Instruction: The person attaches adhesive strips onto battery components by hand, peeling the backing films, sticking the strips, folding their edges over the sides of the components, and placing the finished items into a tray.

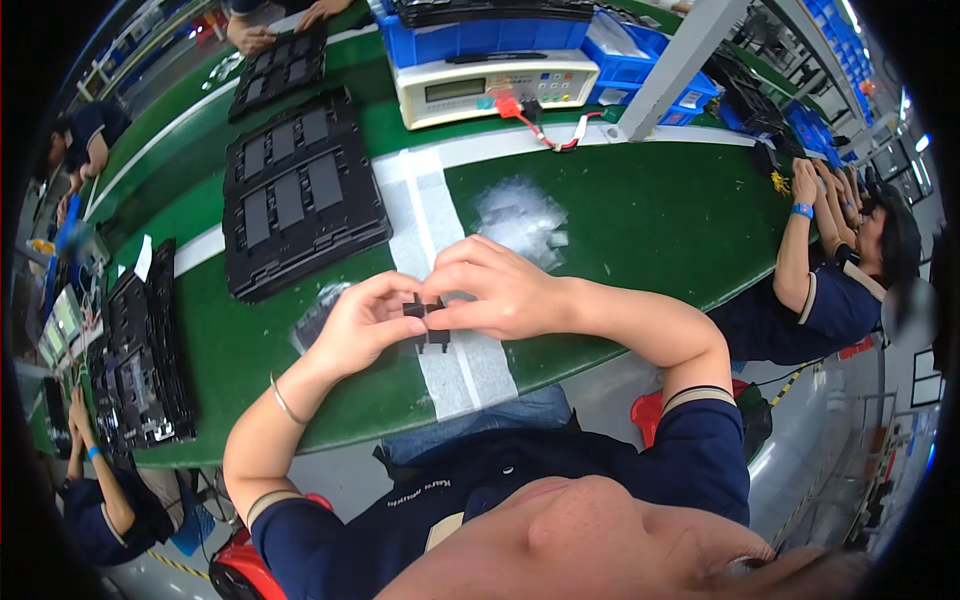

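Observation:
Between my two hands I hold a small black plastic part (432,332) with short prongs sticking out at its lower end. My left hand (372,318) pinches it from the left, thumb toward me. From the right, my right hand (500,290) grips its upper and right side with thumb and fingertips. The fingers cover much of the part, so its full shape is hidden. Both hands are just above a strip of white cloth (455,375) taped along the green table (640,230). Beyond my right hand lies a pile of clear plastic pieces (520,215).
Stacked black trays (300,195) lie at the left, with another tray stack (145,360) farther left. Clear plastic bits (320,315) sit by my left wrist. At the back stand a test meter (495,88) with red and black leads, blue bins (485,38) and a grey post (685,70). Co-workers sit on both sides.

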The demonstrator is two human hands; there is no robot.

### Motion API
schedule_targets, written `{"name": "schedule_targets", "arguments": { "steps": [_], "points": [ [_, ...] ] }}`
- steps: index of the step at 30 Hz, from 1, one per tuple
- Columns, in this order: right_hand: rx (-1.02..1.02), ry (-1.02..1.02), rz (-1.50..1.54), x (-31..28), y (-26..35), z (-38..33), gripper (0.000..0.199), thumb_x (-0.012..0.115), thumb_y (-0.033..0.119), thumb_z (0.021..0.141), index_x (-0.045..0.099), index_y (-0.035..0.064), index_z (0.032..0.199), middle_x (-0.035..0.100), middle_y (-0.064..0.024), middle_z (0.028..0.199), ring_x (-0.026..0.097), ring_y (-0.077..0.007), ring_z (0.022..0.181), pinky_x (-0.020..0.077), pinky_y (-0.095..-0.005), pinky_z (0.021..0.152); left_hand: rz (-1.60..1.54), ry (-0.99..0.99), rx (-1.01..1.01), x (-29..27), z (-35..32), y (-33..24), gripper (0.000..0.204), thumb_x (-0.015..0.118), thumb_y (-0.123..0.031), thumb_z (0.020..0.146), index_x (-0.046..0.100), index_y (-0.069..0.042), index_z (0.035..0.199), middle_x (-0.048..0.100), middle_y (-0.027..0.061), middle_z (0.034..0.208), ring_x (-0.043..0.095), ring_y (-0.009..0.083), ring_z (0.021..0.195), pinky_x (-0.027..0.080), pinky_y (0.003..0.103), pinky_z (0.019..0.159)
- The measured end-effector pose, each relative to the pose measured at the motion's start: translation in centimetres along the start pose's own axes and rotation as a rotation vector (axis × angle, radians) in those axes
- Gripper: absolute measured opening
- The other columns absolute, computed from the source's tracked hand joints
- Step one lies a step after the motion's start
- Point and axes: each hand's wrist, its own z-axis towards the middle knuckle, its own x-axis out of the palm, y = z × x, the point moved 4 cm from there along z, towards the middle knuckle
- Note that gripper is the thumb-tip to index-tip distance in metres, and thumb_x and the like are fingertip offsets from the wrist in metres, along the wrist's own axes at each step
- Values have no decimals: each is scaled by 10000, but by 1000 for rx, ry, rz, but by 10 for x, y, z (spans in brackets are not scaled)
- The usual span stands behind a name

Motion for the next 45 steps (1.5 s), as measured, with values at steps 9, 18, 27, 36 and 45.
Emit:
{"name": "schedule_targets", "arguments": {
  "steps": [9,18,27,36,45],
  "points": [
    [-2,101,137,44,26,56,590,731,250,618,502,73,1132,482,-146,1143,482,-286,1048,415,-394,858,1639,-95,503,22,-13,-4,268,558,-133,758,583,-59,1014,565,107,979,526,243,981,429,356,846],
    [-40,472,-279,156,94,107,534,572,281,761,461,26,1217,566,-142,1063,545,-247,972,402,-343,802,897,63,301,33,1,-18,90,623,-31,768,596,22,835,573,82,781,558,178,658,450,272,582],
    [132,731,-304,78,43,87,380,680,248,651,591,169,1012,617,-57,938,531,-254,977,408,-422,840,609,31,125,10,-2,-13,180,623,-78,791,595,-32,962,603,42,857,568,101,803,442,223,703],
    [297,559,171,-14,-6,45,381,621,67,725,563,115,1099,544,-125,1052,528,-285,988,430,-362,854,175,-181,11,-21,-1,0,133,635,-40,791,599,-32,919,600,-10,815,552,57,750,427,206,642],
    [388,567,538,6,-25,7,212,618,49,730,611,70,941,648,-97,819,627,-235,752,478,-344,654,244,-2,-129,-6,-1,6,127,576,-25,838,573,6,961,609,44,891,556,82,777,431,201,654]
  ]
}}
